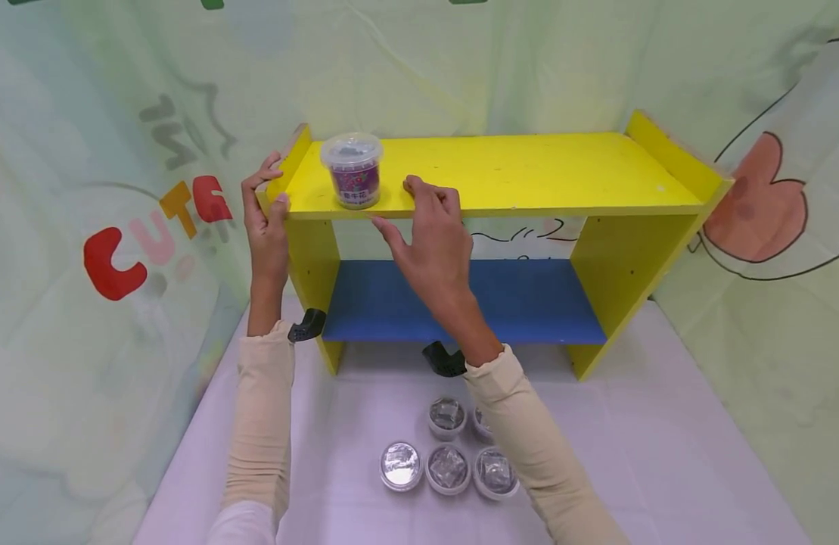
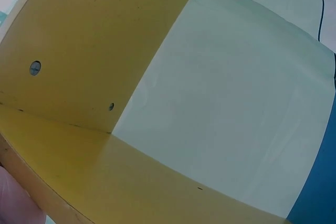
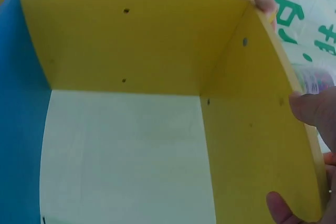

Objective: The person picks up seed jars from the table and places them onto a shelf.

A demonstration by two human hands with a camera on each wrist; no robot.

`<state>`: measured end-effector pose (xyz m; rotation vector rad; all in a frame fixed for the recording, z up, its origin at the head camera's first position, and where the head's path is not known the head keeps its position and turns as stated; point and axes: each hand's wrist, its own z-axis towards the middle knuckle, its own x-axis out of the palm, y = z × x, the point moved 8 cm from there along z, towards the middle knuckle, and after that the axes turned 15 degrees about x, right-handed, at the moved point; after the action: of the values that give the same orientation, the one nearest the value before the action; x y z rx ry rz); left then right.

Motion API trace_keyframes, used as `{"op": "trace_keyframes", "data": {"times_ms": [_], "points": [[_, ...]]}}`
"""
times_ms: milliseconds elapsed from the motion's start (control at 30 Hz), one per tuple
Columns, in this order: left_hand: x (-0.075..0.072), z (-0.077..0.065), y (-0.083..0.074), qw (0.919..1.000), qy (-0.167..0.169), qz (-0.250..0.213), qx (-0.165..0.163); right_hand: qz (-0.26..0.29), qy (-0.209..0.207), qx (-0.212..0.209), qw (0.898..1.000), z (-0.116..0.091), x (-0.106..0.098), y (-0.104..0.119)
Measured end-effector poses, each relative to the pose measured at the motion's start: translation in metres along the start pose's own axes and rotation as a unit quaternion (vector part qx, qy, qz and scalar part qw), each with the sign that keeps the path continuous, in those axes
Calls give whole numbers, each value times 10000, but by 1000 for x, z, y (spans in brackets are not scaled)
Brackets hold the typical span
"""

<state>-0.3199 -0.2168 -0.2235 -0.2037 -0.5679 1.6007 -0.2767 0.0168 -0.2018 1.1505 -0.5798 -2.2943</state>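
Observation:
A clear plastic tub with a lid and a purple flower label stands upright on the top board of a yellow shelf, near its left end. My left hand grips the shelf's upper left corner, with the fingers over the side panel and the thumb at the front. My right hand is at the board's front edge, right of the tub and apart from it, its fingers loosely bent around nothing. In the right wrist view, the thumb lies by the board's edge, with the tub partly visible behind.
Several similar lidded tubs stand on the white-covered table in front of the shelf; my right sleeve partly covers some. A blue lower board spans the shelf. Printed cloth hangs behind and at both sides.

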Motion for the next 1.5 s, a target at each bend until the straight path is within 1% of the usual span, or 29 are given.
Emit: {"op": "trace_keyframes", "data": {"times_ms": [133,300,433,533,600,767,833,967,1100,1200,1267,1400,1500], "points": [[2,-1,-1,9999,33,50,-125,-200,-386,-459,9980,-7,-6,-9],[3,-2,-1,9998,-17,-41,-172,-540,-814,-1054,9896,-18,-11,-20],[1,0,1,10000,-5,-46,4,-710,-1095,-1420,9812,-24,-15,-28],[-1,2,1,9998,30,-47,173,-729,-1262,-1671,9751,-28,-19,-32],[-2,3,0,9998,28,-62,206,-691,-1337,-1821,9717,-30,-22,-35],[-3,5,-4,9998,-53,-109,153,-519,-1307,-2047,9687,-32,-25,-38],[-2,5,-4,9998,-70,-137,130,-468,-1260,-2077,9689,-32,-26,-39],[-1,3,-1,9997,10,-141,203,-387,-1212,-2113,9691,-34,-26,-42],[0,1,2,9998,-43,-123,179,-292,-1172,-2157,9690,-35,-29,-44],[1,1,1,9998,-74,-71,163,-255,-1119,-2182,9691,-36,-31,-45],[2,0,-2,9998,-63,-44,168,-201,-1086,-2190,9695,-36,-31,-47],[8,1,-16,9997,-146,-158,108,-105,-987,-2195,9706,-38,-32,-48],[10,2,-21,9997,-166,-186,83,0,-905,-2165,9721,-38,-32,-49]]}}
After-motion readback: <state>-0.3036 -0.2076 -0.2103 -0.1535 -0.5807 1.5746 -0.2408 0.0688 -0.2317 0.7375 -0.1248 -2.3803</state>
